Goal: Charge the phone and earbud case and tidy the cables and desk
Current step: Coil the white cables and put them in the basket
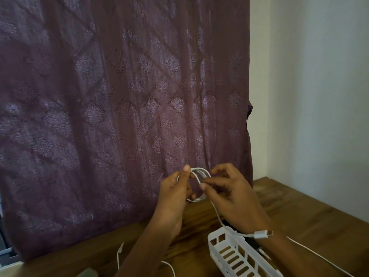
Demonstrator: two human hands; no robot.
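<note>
Above the back edge of the wooden counter (319, 220), in front of a purple patterned curtain (119, 96), both hands were raised with a white cable (202, 171) between them. Left hand (175, 188): fingers curled round one side of the wound loops, thumb upright against the top, clamped on the coil. Right hand (233, 198): thumb and forefinger appeared pinched on a strand at the coil's near side, though the exact contact was slightly blurred. Coil stood roughly upright, open face toward the camera. Relation that mattered: the unwound tail left the bottom of the coil and dropped down and to the right, passing under the right hand. It ended in a plug (263, 234) that hung across the right wrist, metal tip pointing right. So the loose end lay on the right hand's side, below the coil; judged the right hand better placed to feed it round while the left held the loops. Only a short length looked left to wind. Beneath the right forearm sat a white slotted basket (237, 250), long axis running far-left to near-right, a likely home for the bundle. A second cable (119, 254) lay loose on the counter left of the arms, a third cable (319, 256) to the right. A dark object behind the basket could not be identified; neither phone nor earbud case was made out. No brand, label or legible writing noted.
</note>
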